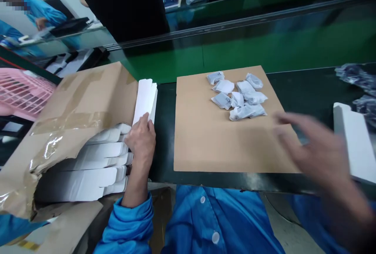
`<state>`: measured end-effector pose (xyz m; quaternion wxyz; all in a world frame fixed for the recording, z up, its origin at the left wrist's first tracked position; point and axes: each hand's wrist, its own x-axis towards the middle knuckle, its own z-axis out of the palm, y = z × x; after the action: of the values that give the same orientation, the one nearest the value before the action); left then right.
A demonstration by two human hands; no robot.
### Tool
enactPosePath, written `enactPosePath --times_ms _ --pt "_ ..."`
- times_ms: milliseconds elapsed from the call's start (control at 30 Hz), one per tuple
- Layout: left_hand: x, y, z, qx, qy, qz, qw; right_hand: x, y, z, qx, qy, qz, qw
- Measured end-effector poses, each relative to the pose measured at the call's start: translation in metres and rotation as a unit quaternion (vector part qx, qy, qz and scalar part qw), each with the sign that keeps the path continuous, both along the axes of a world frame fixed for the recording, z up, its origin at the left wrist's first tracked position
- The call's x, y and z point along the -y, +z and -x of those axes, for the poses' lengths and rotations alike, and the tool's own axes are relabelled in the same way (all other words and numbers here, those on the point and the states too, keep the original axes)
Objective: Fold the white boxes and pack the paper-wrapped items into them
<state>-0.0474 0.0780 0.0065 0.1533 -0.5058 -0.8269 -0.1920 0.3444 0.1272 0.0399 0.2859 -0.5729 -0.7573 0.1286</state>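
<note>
My left hand [141, 136] has its fingers curled on the near end of some flat white cartons [143, 95], which lie between the brown box and the cardboard sheet. Blurred by motion, my right hand [315, 148] hovers over the right edge of the cardboard sheet [211, 144], thumb and fingers apart, with nothing seen in it. Several small whitish wrapped packets [246, 111] lie grouped on the far half of the sheet. To the right of that hand is a white box [354, 142] on the dark table.
A torn brown carton [88, 93] at left holds several flat white cartons. Behind it sits a pink basket [23, 91]. Crumpled clear plastic [357, 77] lies at the far right. A dark panel [126, 3] stands beyond, with co-workers in blue across the line.
</note>
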Motion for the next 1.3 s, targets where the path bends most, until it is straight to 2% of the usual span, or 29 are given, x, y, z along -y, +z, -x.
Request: enactPosePath --times_ms 33,67,100,133,167,200,233,267,300,333,400,433,467,500,533,567,600,633,667,700,767,900,967,1100,1167,1233,1300 --pt "0.005 0.001 -0.005 -0.007 -0.001 -0.015 1.0 0.013 -0.005 0.031 -0.086 0.072 0.086 0.99" --pt "0.011 0.002 -0.014 -0.016 -0.009 -0.038 0.999 0.026 -0.008 0.062 -0.171 0.135 0.198 0.956" --pt "0.018 0.002 -0.026 -0.031 -0.03 -0.075 0.996 0.036 -0.011 0.09 -0.255 0.179 0.293 0.904" --pt "0.027 0.0 -0.041 -0.049 -0.067 -0.115 0.99 0.043 -0.014 0.113 -0.336 0.199 0.348 0.852" --pt "0.037 -0.001 -0.058 -0.064 -0.123 -0.158 0.978 0.047 -0.017 0.132 -0.404 0.2 0.376 0.81" --pt "0.048 -0.002 -0.075 -0.077 -0.208 -0.194 0.956 0.047 -0.019 0.143 -0.457 0.186 0.381 0.782" --pt "0.059 -0.002 -0.092 -0.064 -0.3 -0.18 0.934 0.044 -0.02 0.147 -0.49 0.168 0.372 0.77" --pt "0.07 0.0 -0.105 -0.029 -0.385 -0.158 0.909 0.039 -0.021 0.145 -0.497 0.158 0.363 0.772" --pt "0.078 0.004 -0.114 0.022 -0.429 -0.136 0.893 0.032 -0.02 0.136 -0.476 0.163 0.36 0.785" --pt "0.084 0.01 -0.117 0.084 -0.429 -0.151 0.886 0.024 -0.017 0.123 -0.431 0.188 0.37 0.801" --pt "0.087 0.027 -0.11 0.242 -0.346 -0.214 0.881 0.009 -0.005 0.091 -0.299 0.293 0.403 0.814" --pt "0.084 0.035 -0.101 0.328 -0.293 -0.221 0.871 0.003 0.003 0.077 -0.229 0.359 0.415 0.804" --pt "0.079 0.041 -0.091 0.403 -0.262 -0.171 0.86 0.0 0.01 0.066 -0.163 0.419 0.417 0.79" --pt "0.073 0.045 -0.082 0.457 -0.25 -0.079 0.85 -0.001 0.016 0.059 -0.102 0.461 0.405 0.783" --pt "0.067 0.047 -0.075 0.489 -0.242 0.007 0.838 0.002 0.02 0.056 -0.046 0.475 0.376 0.794" --pt "0.062 0.045 -0.071 0.505 -0.231 0.071 0.829 0.007 0.022 0.056 0.008 0.46 0.329 0.825" --pt "0.059 0.042 -0.069 0.516 -0.214 0.099 0.823 0.015 0.022 0.058 0.06 0.424 0.265 0.864" --pt "0.056 0.037 -0.069 0.531 -0.193 0.094 0.82 0.024 0.019 0.062 0.106 0.38 0.191 0.899" --pt "0.055 0.033 -0.071 0.551 -0.172 0.074 0.814 0.033 0.016 0.066 0.145 0.341 0.118 0.921" --pt "0.054 0.028 -0.073 0.573 -0.161 0.065 0.801 0.041 0.011 0.07 0.177 0.317 0.053 0.93" --pt "0.055 0.024 -0.075 0.608 -0.173 0.093 0.77 0.05 0.004 0.076 0.219 0.323 -0.029 0.92" --pt "0.054 0.024 -0.074 0.628 -0.23 0.191 0.718 0.048 -0.001 0.074 0.203 0.388 -0.078 0.896" --pt "0.052 0.023 -0.075 0.629 -0.23 0.181 0.72 0.046 0.002 0.073 0.195 0.401 -0.096 0.89" --pt "0.049 0.016 -0.076 0.563 -0.2 0.119 0.793 0.049 0.006 0.072 0.227 0.398 -0.167 0.873" --pt "0.051 0.015 -0.074 0.545 -0.192 0.107 0.809 0.048 0.006 0.071 0.224 0.395 -0.191 0.87" --pt "0.057 0.016 -0.074 0.569 -0.198 0.057 0.796 0.044 0.003 0.069 0.204 0.353 -0.181 0.895" --pt "0.066 0.017 -0.084 0.576 -0.219 -0.073 0.784 0.041 -0.002 0.071 0.175 0.246 -0.159 0.94"
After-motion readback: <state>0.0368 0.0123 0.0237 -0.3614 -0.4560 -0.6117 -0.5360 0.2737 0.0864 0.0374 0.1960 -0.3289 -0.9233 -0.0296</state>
